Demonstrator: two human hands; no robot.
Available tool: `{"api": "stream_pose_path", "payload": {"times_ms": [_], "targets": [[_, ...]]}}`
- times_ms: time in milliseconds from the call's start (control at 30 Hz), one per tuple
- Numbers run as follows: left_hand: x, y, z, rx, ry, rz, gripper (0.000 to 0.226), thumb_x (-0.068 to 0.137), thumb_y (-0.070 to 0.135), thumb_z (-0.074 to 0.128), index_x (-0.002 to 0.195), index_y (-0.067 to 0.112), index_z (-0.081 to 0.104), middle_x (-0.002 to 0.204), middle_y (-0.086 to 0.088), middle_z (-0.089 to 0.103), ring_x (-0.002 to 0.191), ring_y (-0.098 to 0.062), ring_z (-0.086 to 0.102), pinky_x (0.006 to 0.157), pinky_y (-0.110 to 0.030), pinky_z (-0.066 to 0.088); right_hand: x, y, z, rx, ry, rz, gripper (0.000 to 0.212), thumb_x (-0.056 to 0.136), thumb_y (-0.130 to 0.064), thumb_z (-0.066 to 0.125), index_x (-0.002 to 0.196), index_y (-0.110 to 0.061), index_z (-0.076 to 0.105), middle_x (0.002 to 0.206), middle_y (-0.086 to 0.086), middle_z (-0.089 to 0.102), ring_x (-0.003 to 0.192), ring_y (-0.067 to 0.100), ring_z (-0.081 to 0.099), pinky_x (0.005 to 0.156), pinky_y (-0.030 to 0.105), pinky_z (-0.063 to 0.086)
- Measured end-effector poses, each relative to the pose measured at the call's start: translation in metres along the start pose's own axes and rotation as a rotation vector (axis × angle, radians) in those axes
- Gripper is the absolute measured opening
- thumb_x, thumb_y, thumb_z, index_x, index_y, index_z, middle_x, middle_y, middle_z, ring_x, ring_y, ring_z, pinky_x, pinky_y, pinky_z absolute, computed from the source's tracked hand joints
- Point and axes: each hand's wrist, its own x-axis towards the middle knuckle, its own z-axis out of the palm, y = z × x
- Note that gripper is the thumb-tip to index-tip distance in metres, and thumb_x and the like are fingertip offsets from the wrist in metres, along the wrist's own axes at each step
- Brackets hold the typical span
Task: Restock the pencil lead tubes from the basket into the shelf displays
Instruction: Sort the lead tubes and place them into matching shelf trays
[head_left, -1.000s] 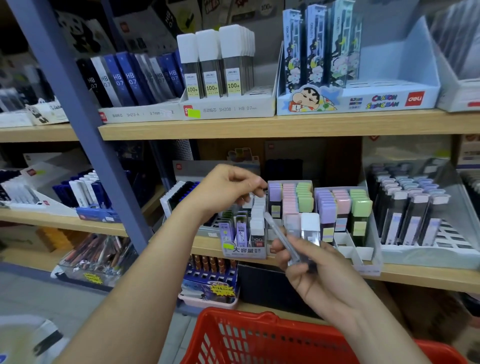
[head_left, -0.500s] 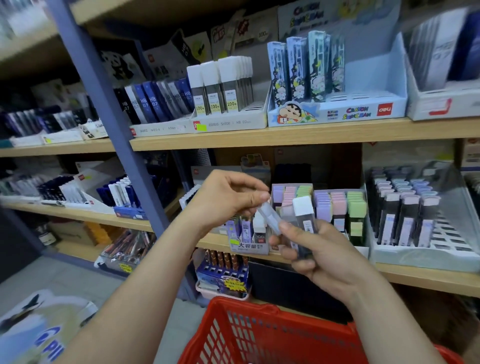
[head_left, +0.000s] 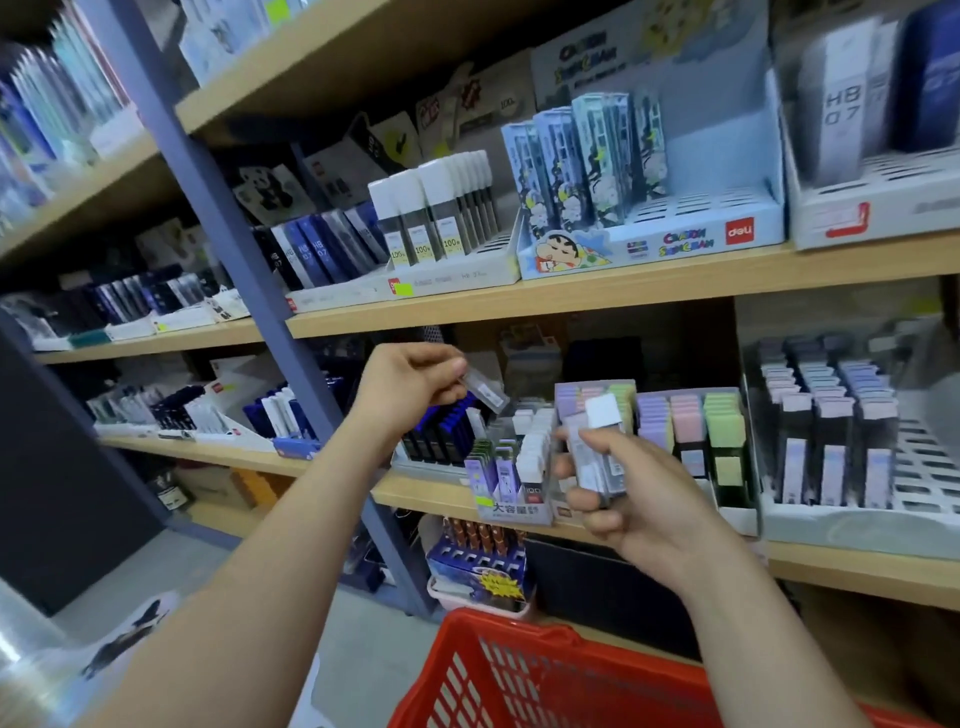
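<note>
**Inspector:** Item in hand?

**Assistant:** One clear tube (head_left: 485, 394), pinched at its near end by the curled fingers of the left hand (head_left: 410, 387). The rest of it projects to the right of the fingertips, tilted, in front of the shelf (head_left: 421, 493) displays. The right hand (head_left: 644, 501) is wrapped round a small bundle (head_left: 595, 460), with the white cap (head_left: 601, 410) upright above the thumb.

**Inspector:** Handling?

**Assistant:** Judged light, stiff and smooth-walled, so liable to slip. The leads inside are probably brittle. Hold it by the flat sides at mid-body, not by the cap.

**Inspector:** Basket?

**Assistant:** The basket (head_left: 519, 670) is below both hands. Its contents are not visible.
</note>
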Motion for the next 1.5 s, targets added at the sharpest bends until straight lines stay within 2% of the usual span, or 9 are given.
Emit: {"api": "stream_pose_path", "payload": {"times_ms": [167, 333, 467, 700, 833, 967, 1100, 1367, 1500], "targets": [[0.014, -0.045, 0.006, 0.231, 0.044, 0.122, 0.020, 0.092, 0.001, 0.060, 0.109, -0.005, 0.069, 0.087, -0.010, 0.069, 0.071, -0.015, 0.065, 0.071, -0.017, 0.057, 0.001, 0.013, 0.004, -0.018, 0.034, -0.054, 0.009, 0.094, -0.006, 0.056, 0.098, -0.003, 0.064, 0.074, 0.012, 0.066, 0.055, 0.021, 0.062, 0.045, 0.027, 0.054], [0.035, -0.063, 0.011, 0.440, -0.077, 0.247, 0.019, 0.089, 0.010, 0.067, 0.106, 0.004, 0.073, 0.087, -0.005, 0.072, 0.079, -0.016, 0.069, 0.085, -0.032, 0.056, 0.005, 0.027, 0.011, -0.163, 0.080, -0.104, 0.011, 0.092, -0.009, 0.059, 0.101, -0.004, 0.063, 0.079, 0.012, 0.071, 0.065, 0.023, 0.070, 0.048, 0.026, 0.056], [0.043, -0.074, 0.011, 0.552, -0.103, 0.304, 0.019, 0.089, 0.014, 0.067, 0.106, 0.008, 0.074, 0.095, -0.009, 0.075, 0.089, -0.019, 0.069, 0.088, -0.027, 0.052, 0.008, 0.033, 0.019, -0.168, 0.107, -0.125, 0.011, 0.090, -0.009, 0.060, 0.099, -0.003, 0.062, 0.078, 0.013, 0.071, 0.065, 0.024, 0.071, 0.047, 0.025, 0.055], [0.054, -0.087, 0.014, 0.554, -0.127, 0.340, 0.019, 0.085, 0.016, 0.072, 0.103, 0.011, 0.076, 0.106, -0.004, 0.073, 0.103, -0.013, 0.065, 0.087, -0.012, 0.039, 0.016, 0.041, 0.027, -0.155, 0.104, -0.125, 0.021, 0.088, -0.008, 0.063, 0.108, -0.004, 0.062, 0.076, 0.008, 0.070, 0.067, 0.025, 0.071, 0.048, 0.026, 0.055], [0.056, -0.093, 0.021, 0.529, -0.179, 0.270, 0.013, 0.082, 0.014, 0.075, 0.094, 0.017, 0.073, 0.087, 0.000, 0.071, 0.083, -0.015, 0.066, 0.077, -0.022, 0.048, 0.017, 0.042, 0.025, -0.151, 0.142, -0.147, 0.038, 0.076, -0.015, 0.068, 0.112, -0.003, 0.063, 0.084, 0.011, 0.072, 0.067, 0.024, 0.072, 0.047, 0.023, 0.054], [0.056, -0.100, 0.025, 0.554, -0.215, 0.236, 0.008, 0.080, 0.014, 0.077, 0.087, 0.017, 0.073, 0.079, 0.003, 0.068, 0.076, -0.016, 0.066, 0.058, -0.007, 0.040, 0.017, 0.042, 0.023, -0.148, 0.218, -0.159, 0.037, 0.073, -0.020, 0.070, 0.106, -0.005, 0.065, 0.079, 0.007, 0.072, 0.056, 0.016, 0.067, 0.038, 0.017, 0.046], [0.056, -0.106, 0.026, 0.596, -0.237, 0.292, 0.014, 0.085, 0.014, 0.071, 0.098, 0.013, 0.077, 0.088, 0.004, 0.064, 0.081, -0.009, 0.058, 0.073, -0.011, 0.039, 0.019, 0.043, 0.022, -0.113, 0.235, -0.161, 0.033, 0.081, -0.016, 0.069, 0.110, -0.001, 0.064, 0.070, 0.005, 0.068, 0.050, 0.013, 0.057, 0.037, 0.016, 0.040], [0.059, -0.101, 0.022, 0.629, -0.277, 0.266, 0.014, 0.089, 0.011, 0.067, 0.097, 0.017, 0.076, 0.093, 0.001, 0.072, 0.081, -0.009, 0.062, 0.079, -0.022, 0.048, 0.023, 0.044, 0.020, 0.043, 0.193, -0.101, 0.034, 0.086, -0.008, 0.063, 0.117, 0.007, 0.060, 0.076, 0.013, 0.064, 0.053, 0.012, 0.050, 0.038, 0.014, 0.036], [0.050, -0.068, 0.006, 0.180, -0.324, 0.197, 0.016, 0.092, 0.012, 0.062, 0.102, 0.019, 0.072, 0.101, -0.003, 0.074, 0.086, -0.010, 0.066, 0.085, -0.025, 0.054, 0.022, 0.044, 0.021, 0.118, 0.147, -0.077, 0.038, 0.084, -0.007, 0.063, 0.119, 0.007, 0.058, 0.079, 0.014, 0.062, 0.051, 0.010, 0.048, 0.037, 0.013, 0.033]]}}
